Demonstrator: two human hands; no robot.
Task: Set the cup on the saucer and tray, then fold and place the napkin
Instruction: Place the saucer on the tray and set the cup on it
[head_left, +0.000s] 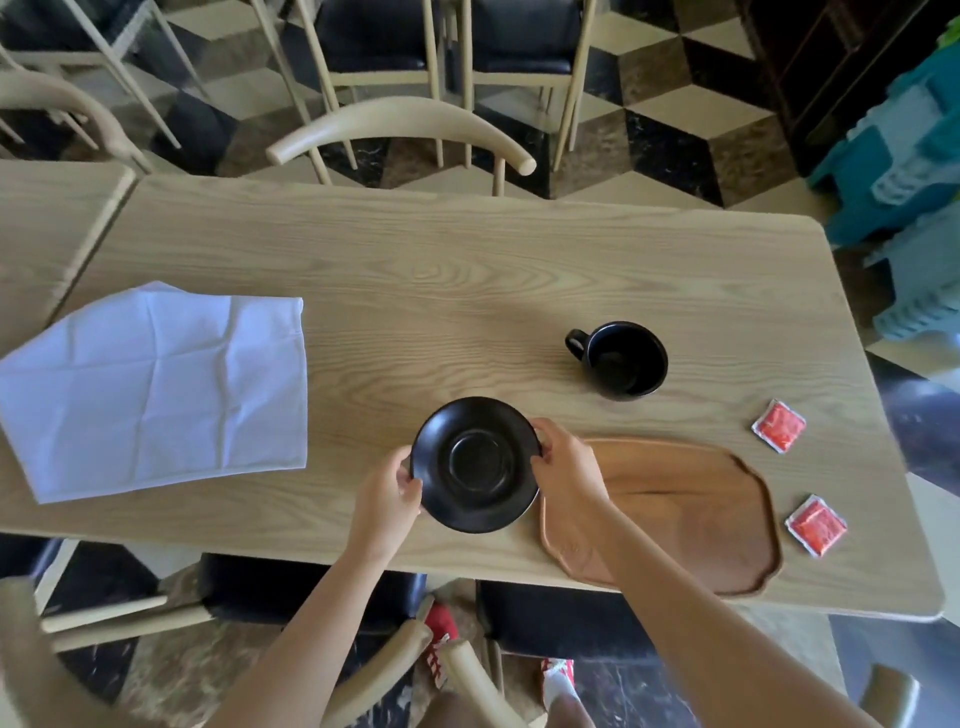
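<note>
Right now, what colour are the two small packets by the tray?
Red with white edges, seen in the head view: packets.

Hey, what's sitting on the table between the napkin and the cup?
Mostly bare wood in the head view; the saucer, gripped by both hands, sits nearer than a straight line from napkin to cup.

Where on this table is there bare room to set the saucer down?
Free: the tray surface, and bare table between napkin and cup. Crowded: the right end, with red packets beside the tray.
</note>
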